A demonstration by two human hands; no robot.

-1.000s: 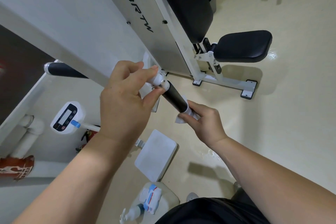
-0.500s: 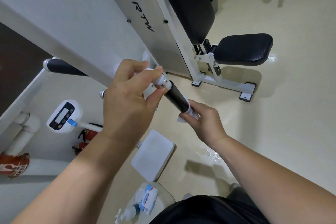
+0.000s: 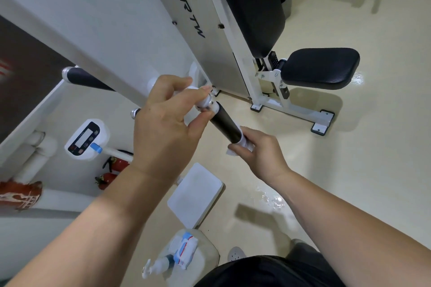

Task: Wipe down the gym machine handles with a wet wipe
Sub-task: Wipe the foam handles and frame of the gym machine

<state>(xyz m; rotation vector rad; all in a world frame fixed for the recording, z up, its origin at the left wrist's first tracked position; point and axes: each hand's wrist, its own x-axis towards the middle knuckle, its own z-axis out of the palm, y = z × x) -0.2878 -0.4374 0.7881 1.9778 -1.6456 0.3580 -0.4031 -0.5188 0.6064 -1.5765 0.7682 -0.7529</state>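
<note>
The black handle [image 3: 225, 124] slants down before the machine [image 3: 205, 58], its lower end wrapped in the wet wipe [image 3: 243, 145], which the right hand [image 3: 261, 155] pinches closed around it so the cloth meets the whole girth. The left hand [image 3: 166, 123] clasps the white bar [image 3: 203, 101] just above the grip, likely to steady it against the rubbing.

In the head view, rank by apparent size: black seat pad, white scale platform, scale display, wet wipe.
Black seat pad
White scale platform
Scale display
Wet wipe, which the right hand mostly hides
</note>
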